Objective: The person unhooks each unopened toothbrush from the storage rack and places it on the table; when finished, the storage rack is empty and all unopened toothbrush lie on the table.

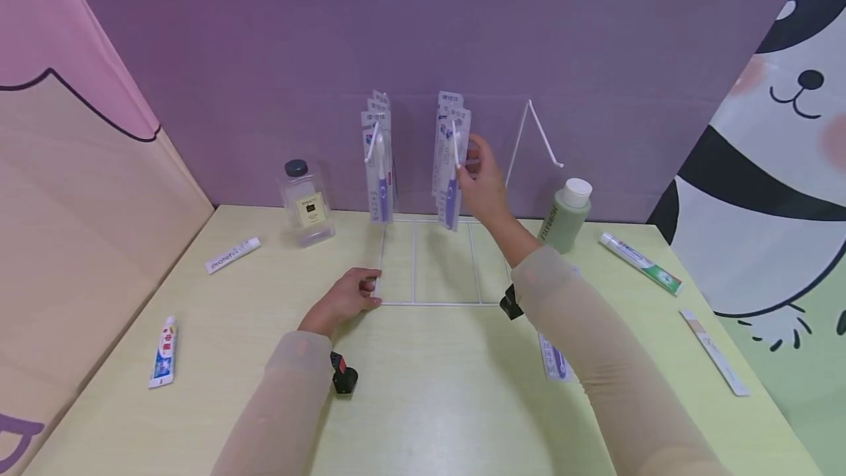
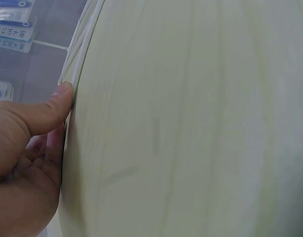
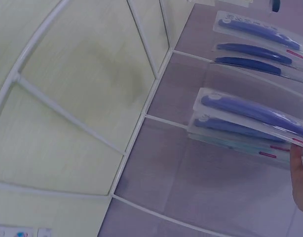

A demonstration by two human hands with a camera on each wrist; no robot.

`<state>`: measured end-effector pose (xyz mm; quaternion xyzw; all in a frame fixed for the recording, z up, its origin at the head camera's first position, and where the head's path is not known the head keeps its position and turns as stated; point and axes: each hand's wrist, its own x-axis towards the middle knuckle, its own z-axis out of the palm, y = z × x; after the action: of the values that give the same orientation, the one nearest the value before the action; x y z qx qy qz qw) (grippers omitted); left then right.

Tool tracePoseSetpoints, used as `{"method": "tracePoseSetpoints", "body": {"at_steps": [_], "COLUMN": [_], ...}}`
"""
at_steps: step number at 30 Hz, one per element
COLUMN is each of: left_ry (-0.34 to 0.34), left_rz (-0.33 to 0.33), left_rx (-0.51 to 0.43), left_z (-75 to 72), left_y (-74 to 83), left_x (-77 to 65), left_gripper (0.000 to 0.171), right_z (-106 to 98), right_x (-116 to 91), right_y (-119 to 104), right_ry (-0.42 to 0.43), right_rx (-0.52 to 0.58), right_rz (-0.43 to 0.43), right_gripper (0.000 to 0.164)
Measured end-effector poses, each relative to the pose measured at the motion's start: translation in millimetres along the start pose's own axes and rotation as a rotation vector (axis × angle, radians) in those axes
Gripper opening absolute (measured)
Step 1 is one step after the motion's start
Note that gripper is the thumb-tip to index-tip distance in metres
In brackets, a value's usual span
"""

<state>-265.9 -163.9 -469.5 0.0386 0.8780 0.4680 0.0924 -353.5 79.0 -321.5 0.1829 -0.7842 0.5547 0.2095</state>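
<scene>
A white wire display rack (image 1: 413, 263) stands at the back of the table. My left hand (image 1: 346, 294) holds its front left corner between thumb and fingers; in the left wrist view the thumb (image 2: 60, 103) presses on the wire. My right hand (image 1: 485, 181) grips the edge of the front packaged toothbrush (image 1: 451, 200) on the middle hook, with more packs behind it. Several packaged toothbrushes (image 1: 380, 189) hang from the left hook. The right hook (image 1: 545, 138) carries nothing. Another packaged toothbrush (image 1: 554, 358) lies on the table, partly hidden by my right sleeve.
Left of the rack are a clear bottle with a dark cap (image 1: 307, 204), a small white tube (image 1: 233, 255) and a toothpaste tube (image 1: 164, 352). To its right stand a green bottle (image 1: 565, 219), a green-and-white toothpaste tube (image 1: 641, 263) and a narrow flat box (image 1: 714, 352).
</scene>
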Motion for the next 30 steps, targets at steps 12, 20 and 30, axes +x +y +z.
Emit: {"method": "tracePoseSetpoints", "body": {"at_steps": [12,20,30], "left_ry": [-0.017,-0.02,-0.042], "left_rz": [0.004,0.012,0.001], "left_rx": [-0.014,-0.005,-0.022], "left_z": [-1.3,-5.3,-2.8], "left_y": [-0.8,0.3,1.7], "left_x": [-3.0,-3.3,-0.5], "left_gripper": [0.054,0.055,0.055], "right_z": [-53.1,-89.5,-109.7], "right_x": [-37.8,-92.2,-166.2], "right_y": [-9.0,14.4,39.8], "right_ry": [-0.173,-0.341,-0.523], "right_rx": [0.144,0.273,0.349], "right_rz": [0.252,0.573,0.817], "right_gripper": [0.062,0.073,0.077]}}
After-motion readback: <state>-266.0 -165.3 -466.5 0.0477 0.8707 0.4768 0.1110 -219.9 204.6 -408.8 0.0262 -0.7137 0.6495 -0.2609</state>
